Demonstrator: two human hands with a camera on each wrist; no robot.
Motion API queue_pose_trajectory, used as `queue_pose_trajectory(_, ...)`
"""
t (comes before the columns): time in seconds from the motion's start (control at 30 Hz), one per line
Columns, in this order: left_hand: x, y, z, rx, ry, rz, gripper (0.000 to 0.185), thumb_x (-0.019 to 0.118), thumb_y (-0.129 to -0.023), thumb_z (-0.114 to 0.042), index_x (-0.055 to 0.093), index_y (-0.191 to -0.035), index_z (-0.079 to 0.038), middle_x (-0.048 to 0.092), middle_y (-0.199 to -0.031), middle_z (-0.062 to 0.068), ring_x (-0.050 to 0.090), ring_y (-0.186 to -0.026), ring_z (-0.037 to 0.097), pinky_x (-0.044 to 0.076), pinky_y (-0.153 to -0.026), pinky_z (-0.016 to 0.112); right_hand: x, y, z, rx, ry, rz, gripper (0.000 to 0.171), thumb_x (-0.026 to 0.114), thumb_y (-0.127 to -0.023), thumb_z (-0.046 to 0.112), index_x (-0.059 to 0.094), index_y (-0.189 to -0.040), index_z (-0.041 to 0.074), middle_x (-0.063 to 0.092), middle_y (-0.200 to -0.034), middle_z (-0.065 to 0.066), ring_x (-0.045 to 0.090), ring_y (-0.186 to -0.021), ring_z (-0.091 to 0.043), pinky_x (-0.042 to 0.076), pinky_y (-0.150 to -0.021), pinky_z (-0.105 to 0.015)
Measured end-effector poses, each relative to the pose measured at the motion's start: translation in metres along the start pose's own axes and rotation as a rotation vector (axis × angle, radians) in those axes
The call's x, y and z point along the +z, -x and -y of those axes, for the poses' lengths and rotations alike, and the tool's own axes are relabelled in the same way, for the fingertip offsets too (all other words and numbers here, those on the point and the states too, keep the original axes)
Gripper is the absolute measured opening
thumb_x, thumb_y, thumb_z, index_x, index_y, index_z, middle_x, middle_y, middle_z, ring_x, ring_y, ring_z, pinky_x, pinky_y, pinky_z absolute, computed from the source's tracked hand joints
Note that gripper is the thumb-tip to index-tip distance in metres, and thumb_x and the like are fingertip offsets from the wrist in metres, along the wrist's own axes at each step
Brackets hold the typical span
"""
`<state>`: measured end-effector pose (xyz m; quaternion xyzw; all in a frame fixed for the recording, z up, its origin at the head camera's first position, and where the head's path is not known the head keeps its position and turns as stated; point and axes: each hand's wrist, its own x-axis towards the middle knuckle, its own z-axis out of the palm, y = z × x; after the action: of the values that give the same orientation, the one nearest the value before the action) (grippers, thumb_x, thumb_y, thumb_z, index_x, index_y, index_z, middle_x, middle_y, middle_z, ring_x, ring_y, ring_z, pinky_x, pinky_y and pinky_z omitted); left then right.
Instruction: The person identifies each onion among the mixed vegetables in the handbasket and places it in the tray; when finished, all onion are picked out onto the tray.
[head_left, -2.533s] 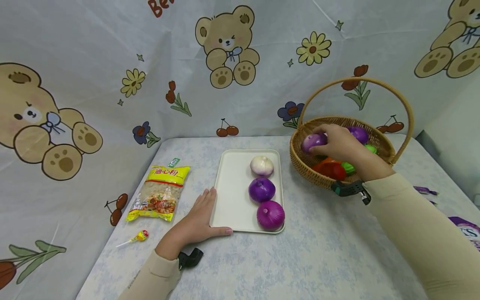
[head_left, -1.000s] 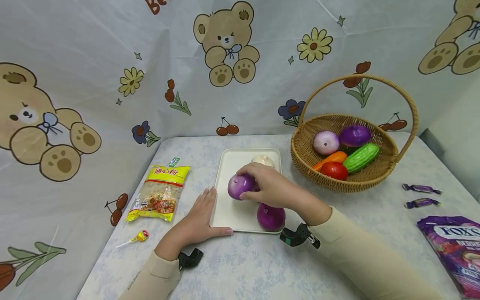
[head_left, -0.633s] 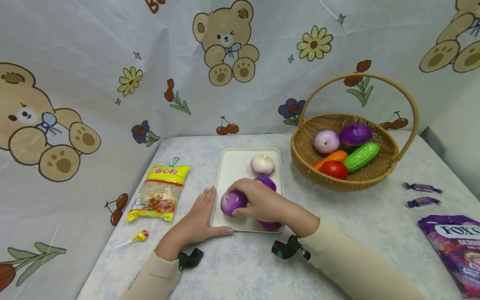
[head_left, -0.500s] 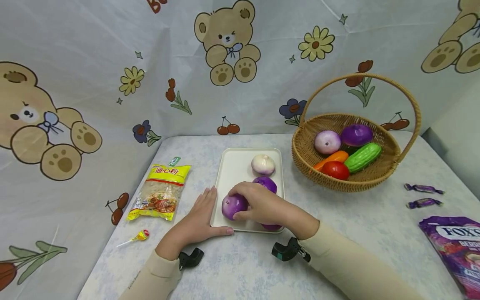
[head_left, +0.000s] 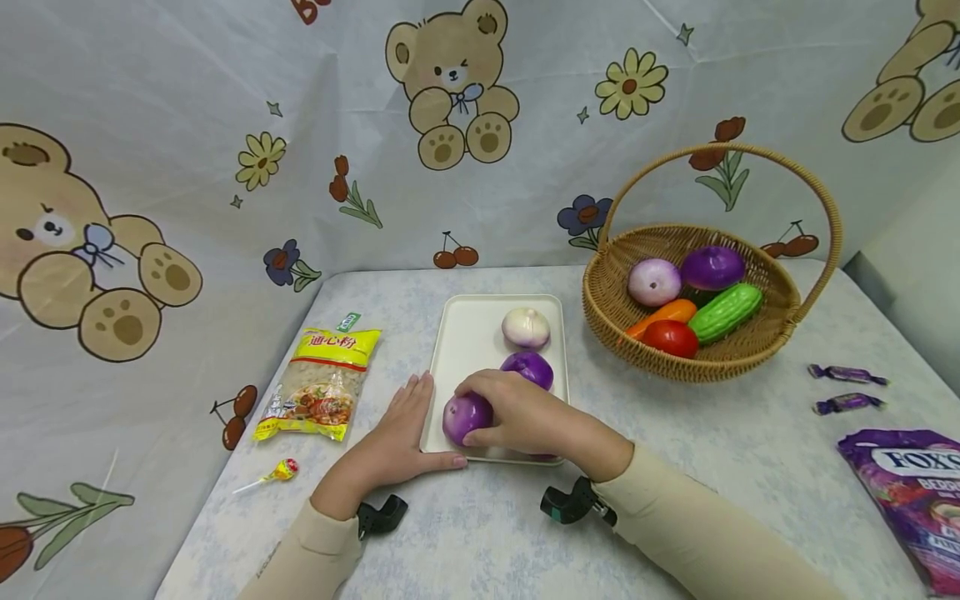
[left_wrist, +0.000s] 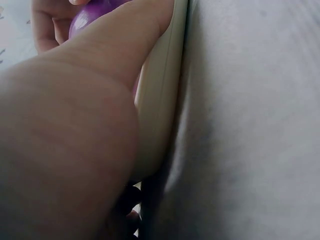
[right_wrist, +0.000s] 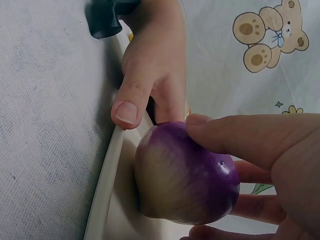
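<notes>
- Right hand (head_left: 525, 412) curls over purple onion (head_left: 465, 417), fingers and thumb gripping it at tray's (head_left: 468, 333) front-left corner.
- Left hand (head_left: 401, 437) lies flat and spread, thumb along tray's front edge.
- Right wrist view: onion on its side, pale end toward tray rim; head view hides this.

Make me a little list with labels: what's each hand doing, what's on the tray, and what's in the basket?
Right hand: grips a purple onion at the tray's near left corner.
Left hand: lies flat against the white tray, thumb along its near edge.
On the tray: a pale onion and a dark purple onion too.
In the basket: two onions, a cucumber, a tomato, and a carrot.
</notes>
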<state>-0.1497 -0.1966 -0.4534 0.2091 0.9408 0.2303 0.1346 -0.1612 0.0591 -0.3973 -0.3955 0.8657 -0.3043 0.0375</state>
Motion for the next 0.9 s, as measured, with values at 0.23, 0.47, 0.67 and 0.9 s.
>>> queue_pose_trajectory(0.23,0.0,0.0,0.0,0.011,0.006,-0.009,0.143,0.07,-0.077,-0.085,-0.002,-0.167,0.0,-0.004,-0.174,0.013,-0.01,-0.158,0.028,-0.001,-0.126,0.047,-0.002,0.001,0.0,0.004,0.011,-0.005,0.054,0.088,-0.089,0.026,0.066,-0.132,0.004,0.067,-0.13,-0.007,0.059,-0.126,-0.022,0.046,-0.109,-0.04)
queue_pose_trajectory(0.47,-0.001,0.001,0.0,0.001,-0.001,-0.007,0.144,0.071,-0.076,-0.085,-0.002,-0.167,-0.001,-0.004,-0.174,0.013,-0.01,-0.158,0.028,-0.001,-0.126,0.047,-0.006,0.002,0.003,0.011,0.017,-0.02,0.056,0.089,-0.088,0.026,0.066,-0.133,0.002,0.067,-0.131,-0.008,0.059,-0.128,-0.024,0.045,-0.11,-0.041)
queue_pose_trajectory(0.67,-0.001,0.0,0.0,0.007,-0.005,-0.013,0.143,0.071,-0.077,-0.085,-0.002,-0.167,0.0,-0.003,-0.174,0.014,-0.009,-0.158,0.029,0.0,-0.126,0.048,-0.013,0.003,0.005,0.002,0.024,-0.054,0.057,0.09,-0.088,0.026,0.066,-0.133,0.001,0.067,-0.131,-0.009,0.059,-0.129,-0.026,0.044,-0.111,-0.043)
queue_pose_trajectory(0.9,-0.001,0.001,-0.001,0.007,0.013,-0.017,0.143,0.071,-0.077,-0.084,-0.002,-0.167,-0.001,-0.003,-0.174,0.013,-0.009,-0.158,0.029,0.0,-0.126,0.049,-0.028,0.006,0.003,-0.017,0.024,-0.115,0.054,0.089,-0.088,0.022,0.066,-0.132,0.001,0.067,-0.129,-0.009,0.063,-0.117,-0.026,0.049,-0.105,-0.041)
